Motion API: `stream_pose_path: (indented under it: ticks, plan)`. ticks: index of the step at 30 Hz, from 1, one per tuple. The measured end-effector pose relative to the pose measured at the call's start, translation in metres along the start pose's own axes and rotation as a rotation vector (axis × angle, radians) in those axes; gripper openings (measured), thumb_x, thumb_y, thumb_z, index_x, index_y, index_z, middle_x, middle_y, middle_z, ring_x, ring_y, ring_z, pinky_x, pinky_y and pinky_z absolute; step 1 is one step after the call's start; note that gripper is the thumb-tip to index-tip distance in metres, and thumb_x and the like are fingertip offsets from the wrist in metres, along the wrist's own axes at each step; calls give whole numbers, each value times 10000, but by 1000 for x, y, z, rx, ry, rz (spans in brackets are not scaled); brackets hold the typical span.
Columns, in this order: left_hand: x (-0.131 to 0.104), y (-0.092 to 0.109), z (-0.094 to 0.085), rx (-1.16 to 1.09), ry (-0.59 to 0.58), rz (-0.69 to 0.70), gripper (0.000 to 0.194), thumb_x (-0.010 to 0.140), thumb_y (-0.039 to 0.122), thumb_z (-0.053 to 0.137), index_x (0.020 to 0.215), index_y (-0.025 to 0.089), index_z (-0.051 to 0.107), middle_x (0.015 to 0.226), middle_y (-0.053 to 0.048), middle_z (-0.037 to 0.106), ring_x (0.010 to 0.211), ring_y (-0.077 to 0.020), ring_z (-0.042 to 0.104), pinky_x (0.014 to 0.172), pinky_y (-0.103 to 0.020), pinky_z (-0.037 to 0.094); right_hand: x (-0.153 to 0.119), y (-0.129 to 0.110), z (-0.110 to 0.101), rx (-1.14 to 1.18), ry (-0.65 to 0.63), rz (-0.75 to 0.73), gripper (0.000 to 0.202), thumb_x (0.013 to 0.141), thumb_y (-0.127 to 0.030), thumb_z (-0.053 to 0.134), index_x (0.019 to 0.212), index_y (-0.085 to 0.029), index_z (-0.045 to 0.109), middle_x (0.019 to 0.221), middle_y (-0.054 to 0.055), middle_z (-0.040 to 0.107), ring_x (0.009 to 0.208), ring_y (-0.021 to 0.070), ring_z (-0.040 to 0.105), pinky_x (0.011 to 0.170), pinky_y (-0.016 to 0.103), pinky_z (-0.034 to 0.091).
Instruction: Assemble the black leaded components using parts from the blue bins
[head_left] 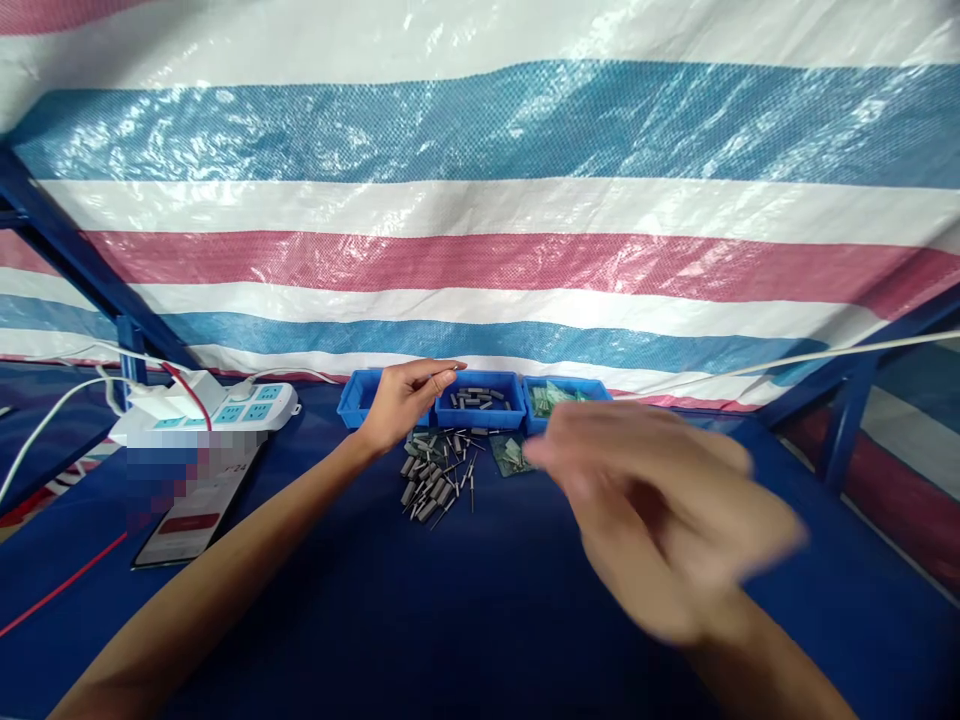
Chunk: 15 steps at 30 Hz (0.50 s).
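While the left hand (405,398) is stretched out over the dark blue tabletop (465,610), a thin wire-legged component (442,375) is pinched between its thumb and forefinger, just above the front edge of the middle blue tray (480,412). That tray is seen to hold a few grey cylindrical parts; it is flanked by a left blue tray (352,400) and a right blue tray (566,395) filled with green pieces. A loose heap of grey cylindrical components (435,475) — leads pointing every way — is spread on the tabletop just below the left hand, with a small green circuit board (510,455) beside it. The right hand (667,510) is raised nearer the camera and badly blurred — whether it is clenched or slack cannot be told. A white power strip (225,408) is placed at the left.
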<state>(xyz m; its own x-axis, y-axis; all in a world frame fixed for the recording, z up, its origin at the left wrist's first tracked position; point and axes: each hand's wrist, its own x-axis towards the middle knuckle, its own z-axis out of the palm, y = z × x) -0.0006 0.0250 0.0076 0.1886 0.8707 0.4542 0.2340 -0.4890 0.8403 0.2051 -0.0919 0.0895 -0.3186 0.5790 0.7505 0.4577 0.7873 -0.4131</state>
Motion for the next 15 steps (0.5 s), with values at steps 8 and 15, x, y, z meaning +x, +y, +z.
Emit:
stream_pose_path:
  ticks: [8, 15]
  plan:
    - [0, -1, 2, -134, -162, -23, 332, 853, 381, 589, 1107, 192, 490, 501, 96, 333, 413, -42, 307, 401, -143, 270, 28, 99, 59, -75, -392, 184, 154, 901, -258, 501, 982, -179, 606, 618, -25, 562, 544, 101, 482, 547, 231, 324]
    - [-3, -3, 7, -142, -180, -72, 334, 855, 421, 578, 1085, 195, 494, 504, 93, 317, 415, -38, 282, 397, -144, 240, 24, 97, 65, -82, -519, 123, 233, 927, -225, 480, 712, -161, 545, 604, -30, 518, 532, 80, 396, 555, 238, 245]
